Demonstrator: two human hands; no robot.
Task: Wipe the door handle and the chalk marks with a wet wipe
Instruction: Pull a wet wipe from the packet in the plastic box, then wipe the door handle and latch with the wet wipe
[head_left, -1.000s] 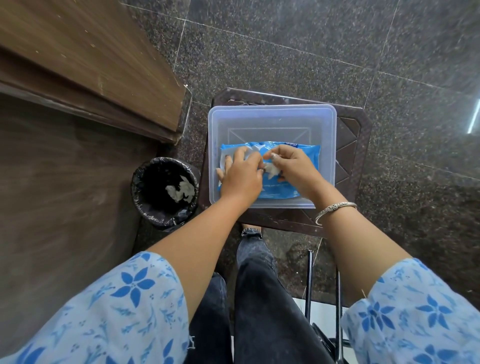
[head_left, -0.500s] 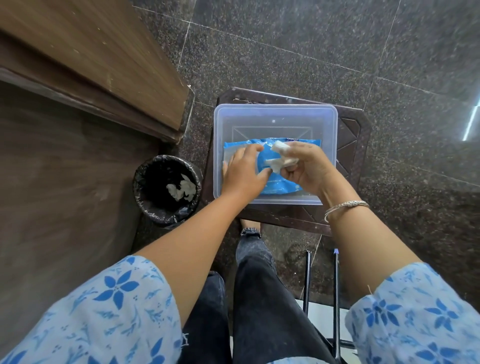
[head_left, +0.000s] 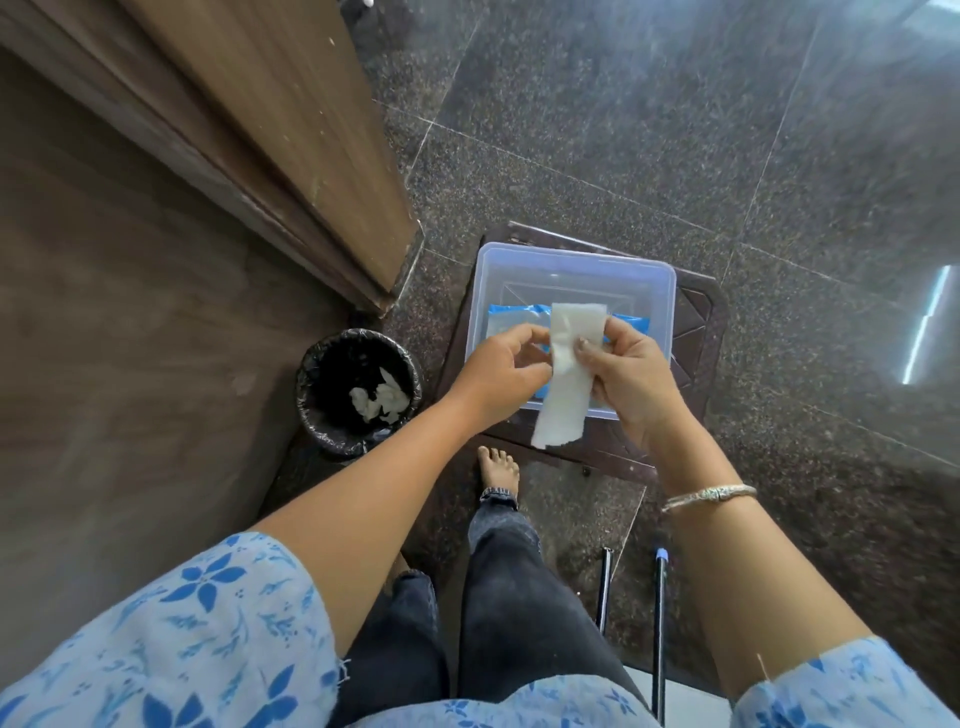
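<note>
The right hand (head_left: 628, 374) holds a white wipe (head_left: 565, 387): the thumb presses on the front of it near its upper part and the other fingers are curled behind it. The left hand (head_left: 498, 371) is just beside it, with curled fingers, and its thumb and fingertips pinch the left edge of the same wipe. The wipe is a long strip. It stands up a little above the fingers and hangs down below both hands, in the air over the near side of a clear box (head_left: 571, 258). A blue pack (head_left: 517, 314) lies inside this box, partly hidden by the hands and the wipe. The box stands on a brown stool (head_left: 693, 332) with a patterned top. A silver bangle (head_left: 709, 496) is around the right wrist, and both arms come out of light blue sleeves (head_left: 182, 623) with a flower print. Below the hands there are dark trousers (head_left: 519, 597) and one bare foot (head_left: 498, 465) on the floor (head_left: 623, 130), which is of dark speckled tiles. To the left of the stool a small bin (head_left: 307, 384) with a black liner stands on the floor, and crumpled used wipes (head_left: 379, 401) lie in it. A wooden panel (head_left: 270, 135) runs behind the bin, at the upper left. Two thin rods (head_left: 660, 623) stand near the right leg.
</note>
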